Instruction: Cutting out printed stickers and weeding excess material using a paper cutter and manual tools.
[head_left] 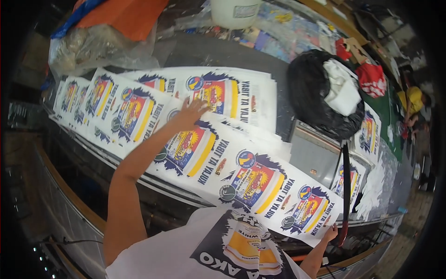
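A long white printed sheet [297,186] with repeated red, yellow and blue designs slants across the table toward the lower right. On its far edge, near the middle of the table, lies my left hand [194,113], fingers spread over the print. My right hand [330,233] grips the same sheet at its near right corner, thumb on top and the other fingers mostly hidden. Beneath and beyond it, more printed sheets [260,100] lie stacked, and others fan out in a pile [100,93] at the left.
A black plastic bag [302,88] with white cloth stands at the right, beside a grey flat panel [313,151]. A dark strap [346,186] hangs near my right hand. At the back are a white bucket [234,13], clear plastic wrap [100,49] and orange cloth [123,17].
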